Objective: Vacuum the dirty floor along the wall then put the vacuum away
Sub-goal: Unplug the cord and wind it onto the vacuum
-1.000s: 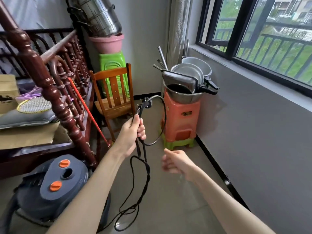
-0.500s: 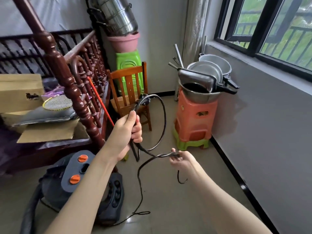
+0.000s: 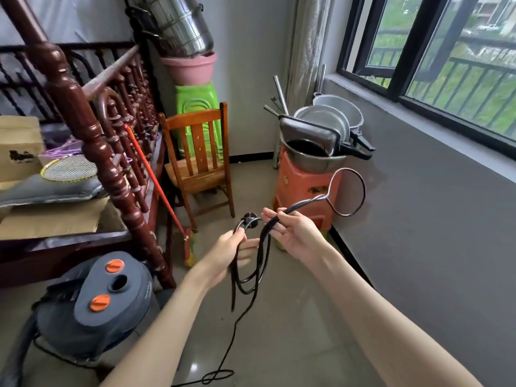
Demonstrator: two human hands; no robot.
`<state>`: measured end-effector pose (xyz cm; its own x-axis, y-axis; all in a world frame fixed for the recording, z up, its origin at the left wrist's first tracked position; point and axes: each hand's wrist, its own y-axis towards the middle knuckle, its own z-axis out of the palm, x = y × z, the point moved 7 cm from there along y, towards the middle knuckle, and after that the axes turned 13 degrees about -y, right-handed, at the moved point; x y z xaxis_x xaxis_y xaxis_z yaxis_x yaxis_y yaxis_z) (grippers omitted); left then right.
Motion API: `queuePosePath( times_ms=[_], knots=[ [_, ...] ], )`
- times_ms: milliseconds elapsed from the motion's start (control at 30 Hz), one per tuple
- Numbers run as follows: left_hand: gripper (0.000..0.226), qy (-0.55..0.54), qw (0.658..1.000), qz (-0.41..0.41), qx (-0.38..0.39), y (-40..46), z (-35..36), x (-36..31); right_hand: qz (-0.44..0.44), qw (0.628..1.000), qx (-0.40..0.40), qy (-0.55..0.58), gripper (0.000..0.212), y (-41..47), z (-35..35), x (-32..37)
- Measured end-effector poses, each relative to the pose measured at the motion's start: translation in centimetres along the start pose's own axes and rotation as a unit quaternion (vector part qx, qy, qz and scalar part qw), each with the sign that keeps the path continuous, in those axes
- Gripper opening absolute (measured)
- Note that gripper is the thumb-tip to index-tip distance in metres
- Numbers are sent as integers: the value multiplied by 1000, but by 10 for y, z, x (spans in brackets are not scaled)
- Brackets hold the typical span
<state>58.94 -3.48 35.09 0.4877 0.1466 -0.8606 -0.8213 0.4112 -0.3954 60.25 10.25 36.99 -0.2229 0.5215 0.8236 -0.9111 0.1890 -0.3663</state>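
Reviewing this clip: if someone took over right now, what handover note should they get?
Left hand: grips the hanging loops of the black power cord, plug just above its grip.
Right hand: holds the cord's next loop, which arcs out toward the orange stool.
Vacuum: on the floor at lower left, beside the bed frame.
Done: part of the cord is coiled.
Left: gather the slack lying on the floor, then stow the vacuum.

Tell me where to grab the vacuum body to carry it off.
No carry handle shows on the vacuum. Judging by its domed grey top with two orange knobs, come from above and look for a grip at the sides; the hose leaves its lower left.
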Motion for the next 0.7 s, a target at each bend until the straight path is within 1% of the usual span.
queuePosePath(
  times_ms=[67,100,167,233,300,400,467,567,633,700],
  knots=[
    [20,6,999,-5,33,3,9,5,-12,1000,7,5,16,0,1,4],
    [20,5,999,-3,46,4,12,6,-13,1000,19,5,16,-1,2,6],
    [26,8,998,12,66,2,18,6,0,999,52,0,17,-6,6,9],
    [29,19,994,31,101,-2,24,6,32,997,66,37,15,-8,7,14],
    [26,41,990,41,129,-5,26,7,64,990,29,121,11,-5,-2,19],
    [19,67,987,54,138,-5,17,4,78,967,-53,239,24,6,-25,25],
    [10,63,988,52,130,-5,6,3,68,952,-103,281,31,13,-43,30],
    [9,63,993,7,101,-5,-12,11,38,951,-142,272,35,22,-60,36],
    [12,58,994,-47,79,-5,-21,20,5,963,-156,218,31,26,-64,39],
    [19,35,994,-92,52,-3,-32,30,-54,973,-175,144,26,27,-68,48]
  ],
)
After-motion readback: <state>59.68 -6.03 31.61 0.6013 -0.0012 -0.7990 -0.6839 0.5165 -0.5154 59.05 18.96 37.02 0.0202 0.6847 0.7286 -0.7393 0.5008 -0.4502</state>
